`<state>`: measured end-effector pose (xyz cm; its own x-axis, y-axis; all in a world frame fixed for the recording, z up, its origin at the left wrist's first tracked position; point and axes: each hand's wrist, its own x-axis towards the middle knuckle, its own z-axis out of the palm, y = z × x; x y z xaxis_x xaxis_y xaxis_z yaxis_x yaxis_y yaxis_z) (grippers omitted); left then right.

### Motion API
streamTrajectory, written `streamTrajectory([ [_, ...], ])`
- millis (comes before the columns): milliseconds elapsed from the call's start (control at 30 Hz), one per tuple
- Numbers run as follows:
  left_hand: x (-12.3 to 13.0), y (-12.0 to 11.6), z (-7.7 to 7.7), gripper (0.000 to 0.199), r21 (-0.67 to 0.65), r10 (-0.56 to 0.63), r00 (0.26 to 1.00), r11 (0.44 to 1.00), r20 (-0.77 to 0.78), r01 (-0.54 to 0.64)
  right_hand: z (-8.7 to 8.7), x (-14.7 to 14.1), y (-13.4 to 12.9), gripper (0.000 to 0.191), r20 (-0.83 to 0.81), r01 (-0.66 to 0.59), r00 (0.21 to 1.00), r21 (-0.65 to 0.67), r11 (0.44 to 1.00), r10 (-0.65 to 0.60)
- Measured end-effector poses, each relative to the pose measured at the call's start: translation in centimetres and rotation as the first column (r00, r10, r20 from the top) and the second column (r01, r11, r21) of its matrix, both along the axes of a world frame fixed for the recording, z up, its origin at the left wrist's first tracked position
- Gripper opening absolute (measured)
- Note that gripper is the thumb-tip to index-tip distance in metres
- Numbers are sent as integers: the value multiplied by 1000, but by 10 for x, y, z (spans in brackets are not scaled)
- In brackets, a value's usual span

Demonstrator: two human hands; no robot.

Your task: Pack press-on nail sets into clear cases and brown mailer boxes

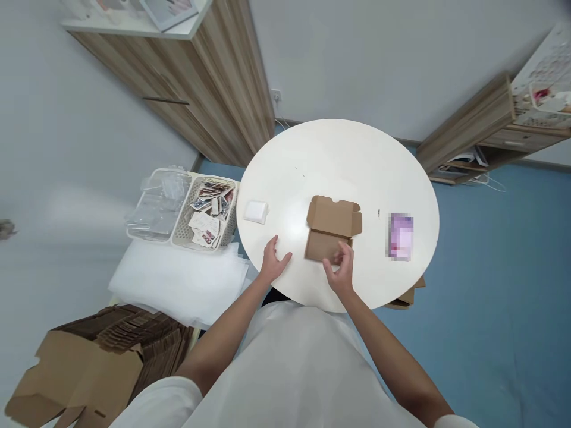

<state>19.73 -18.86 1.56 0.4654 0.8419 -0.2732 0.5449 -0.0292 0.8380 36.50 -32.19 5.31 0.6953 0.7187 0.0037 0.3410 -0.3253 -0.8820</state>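
Note:
An open brown cardboard box lies on the white round table, its lid folded back away from me. Over the box's near right corner is my right hand, fingers curled and thumb apart, with nothing seen in it. My left hand rests at the table's near left, left of the box, fingers and thumb spread and holding nothing. A small white stack sits at the table's left edge. On the right side lies a blurred purple and pink item.
Left of the table stand a white basket of cards and a basket of clear plastic bags. White sheets and flattened cardboard boxes are at the lower left. A wooden cabinet stands behind.

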Motion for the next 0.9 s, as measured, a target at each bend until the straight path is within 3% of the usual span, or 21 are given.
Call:
streamTrajectory([
  [133, -30, 57, 0, 61, 157, 170, 978, 976, -117, -151, 5, -37, 73, 40, -235, -240, 949, -102, 965, 211],
  [267, -41, 111, -5, 61, 148, 169, 978, 977, -120, -151, -15, -65, 145, 42, -494, -205, 864, -159, 966, 102],
  [400, -38, 145, -8, 55, 115, 114, 987, 988, -113, -101, -35, -81, 188, 48, -592, -85, 805, -173, 981, -35],
  [533, -35, 157, -8, 50, 84, 94, 990, 993, -106, -85, -44, -88, 208, 52, -532, -3, 841, -189, 982, -100],
  [667, -35, 156, -8, 42, 92, 60, 994, 994, -90, -52, -49, -90, 220, 43, -441, -23, 895, -188, 982, -64],
  [900, -35, 133, -10, 34, -94, 164, 983, 983, 81, -156, -46, -87, 203, 35, -414, 30, 903, -206, 978, -115],
])
